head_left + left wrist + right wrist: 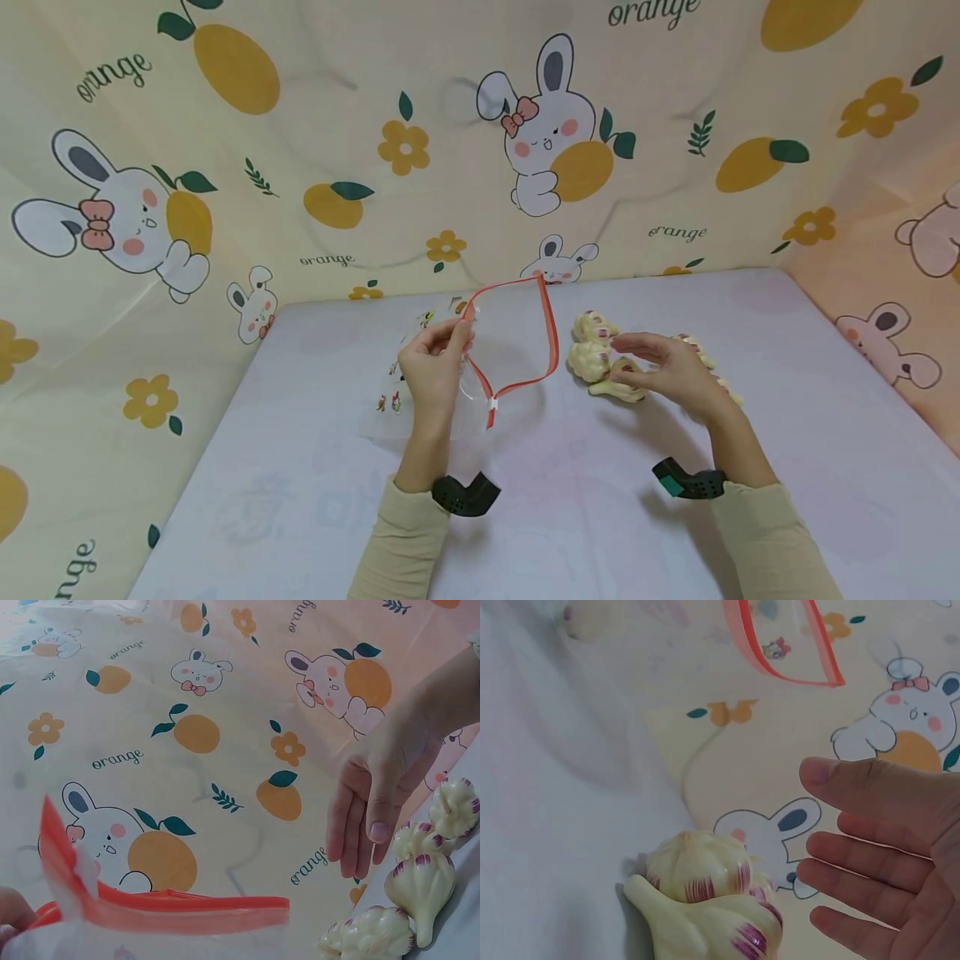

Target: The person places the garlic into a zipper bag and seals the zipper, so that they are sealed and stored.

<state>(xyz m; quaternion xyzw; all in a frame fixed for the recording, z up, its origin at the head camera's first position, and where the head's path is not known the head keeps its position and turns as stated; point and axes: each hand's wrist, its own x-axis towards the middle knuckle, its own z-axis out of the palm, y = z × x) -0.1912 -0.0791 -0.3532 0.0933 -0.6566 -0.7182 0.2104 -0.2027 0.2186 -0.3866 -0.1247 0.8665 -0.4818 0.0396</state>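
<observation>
My left hand (433, 358) pinches the red rim of a clear zip bag (550, 329) with small printed cartoon figures. The bag's mouth gapes toward the right; its body extends left behind that hand. Over several garlic bulbs (588, 362) hovers my right hand (667, 371), its fingers loosely extended. In the right wrist view nothing lies between the thumb and fingers of that right hand (885, 855), and purple-streaked garlic bulbs (697, 866) sit below it. The left wrist view shows more garlic bulbs (421, 892) in a row beneath the right hand.
The bag and garlic rest on a white tabletop (300, 500). A cream cloth (450, 100) printed with rabbits and oranges rises behind and at both sides. On each wrist is a black strap (467, 494). Through the bag, a pale round shape (581, 621) shows faintly.
</observation>
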